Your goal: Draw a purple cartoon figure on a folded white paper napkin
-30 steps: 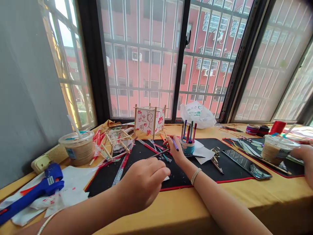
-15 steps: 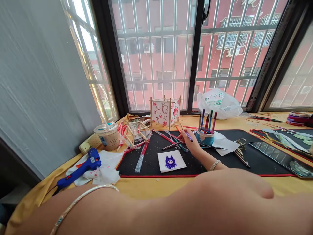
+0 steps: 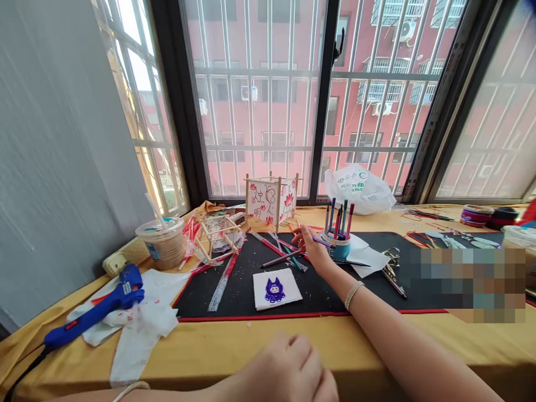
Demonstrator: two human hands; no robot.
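My right hand reaches over the black mat, its fingers closed round a purple pen, just left of the blue pen holder with several pens. Low in the picture, my left hand is blurred, with its fingers curled in front of the table edge; whether anything is inside cannot be seen. Between the hands lies a white square with a purple eared figure drawn on it. A dark pen rests beyond the square.
Behind stand a paper lantern, a wooden stick frame and a white plastic bag. At left are a drink cup, a blue glue gun and crumpled tissue. Metal clips lie right.
The view has tilted up and shifted. My left arm has drawn back and down from across the foreground, and its hand now shows. My right hand still holds the pen near the holder.
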